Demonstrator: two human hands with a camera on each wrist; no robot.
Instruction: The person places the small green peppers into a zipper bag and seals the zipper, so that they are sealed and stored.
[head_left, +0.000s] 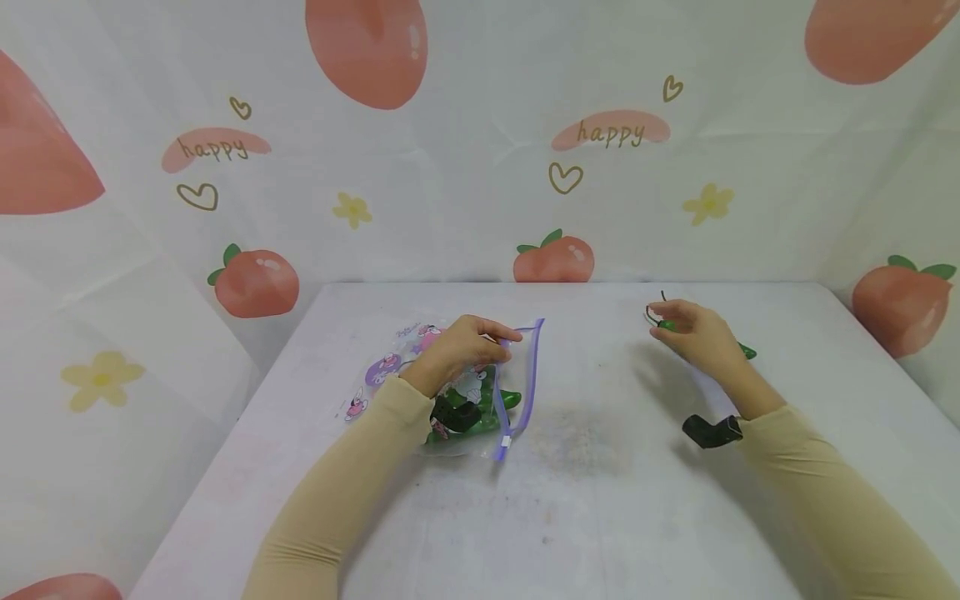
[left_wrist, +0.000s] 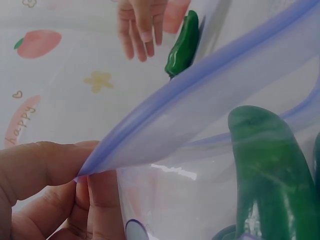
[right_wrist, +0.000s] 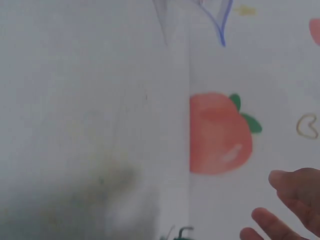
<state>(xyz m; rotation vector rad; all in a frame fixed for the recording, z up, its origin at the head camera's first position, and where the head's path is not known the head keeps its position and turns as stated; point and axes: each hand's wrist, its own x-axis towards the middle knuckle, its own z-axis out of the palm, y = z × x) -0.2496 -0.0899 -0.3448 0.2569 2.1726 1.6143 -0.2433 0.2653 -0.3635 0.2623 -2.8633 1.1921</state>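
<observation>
My left hand (head_left: pixel 468 346) pinches the upper corner of a clear zip bag (head_left: pixel 534 367) with a purple zip edge. In the left wrist view, thumb and fingers hold that purple edge (left_wrist: pixel 150 115), and the bag's mouth gapes. Several shiny green peppers (left_wrist: pixel 265 165) lie inside, one poking toward the mouth. On the right, my right hand (head_left: pixel 693 333) hovers over green peppers on the table, hiding most of them; a pepper tip (head_left: pixel 747 351) and thin stems show around it. The right wrist view has its fingers (right_wrist: pixel 272 225) apart, with stems (right_wrist: pixel 185 231) low in the frame.
A white table (head_left: pixel 585 500) stands against a white cloth backdrop (head_left: pixel 450 167) printed with peaches, hearts and flowers. Black wrist mounts are on both sleeves; the left one (head_left: pixel 454 414) overlaps the bag in the head view. A white slider (head_left: pixel 506 442) sits at the near end of the zip.
</observation>
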